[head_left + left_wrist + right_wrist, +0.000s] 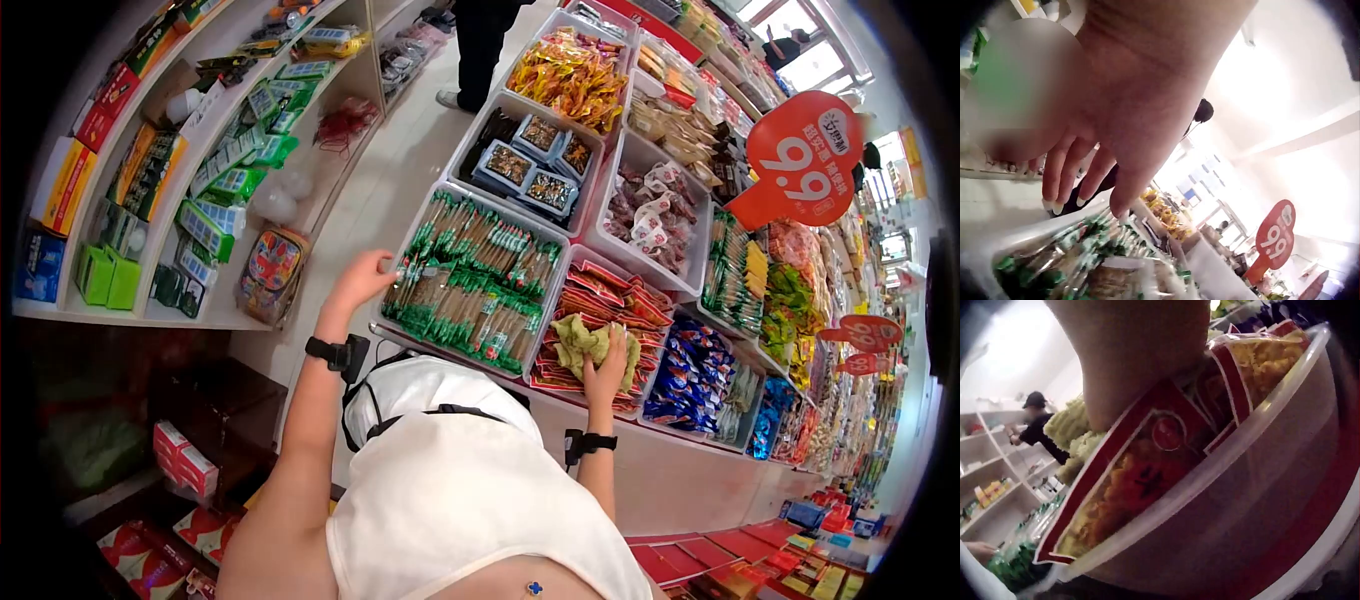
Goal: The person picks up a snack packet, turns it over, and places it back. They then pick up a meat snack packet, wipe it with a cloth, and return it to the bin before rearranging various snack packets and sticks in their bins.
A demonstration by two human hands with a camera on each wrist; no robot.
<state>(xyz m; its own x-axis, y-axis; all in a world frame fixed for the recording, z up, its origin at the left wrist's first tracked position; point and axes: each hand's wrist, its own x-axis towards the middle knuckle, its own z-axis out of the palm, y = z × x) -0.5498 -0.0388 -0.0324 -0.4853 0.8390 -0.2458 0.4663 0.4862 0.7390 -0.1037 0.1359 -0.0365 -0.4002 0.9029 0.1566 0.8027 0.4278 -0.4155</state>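
In the head view a green cloth (580, 345) lies bunched on red snack packets (640, 305) in a bin, and my right hand (606, 372) holds it, fingers bent over its right side. The right wrist view shows the cloth (1075, 434) beside my hand (1141, 362), above a red packet (1147, 469); the fingertips are hidden there. My left hand (362, 280) hangs by the left edge of a bin of green-ended packets (470, 270), fingers loosely bent, holding nothing. In the left wrist view that hand (1129, 119) is over the bin's rim (1029, 234).
Bins of boxed goods (540, 165), yellow packets (575, 75) and blue packets (690, 370) adjoin. A red price sign (808, 155) rises at the right. Shelves (210, 150) line the left, across the aisle floor (385, 150), where a person's legs (480, 50) show.
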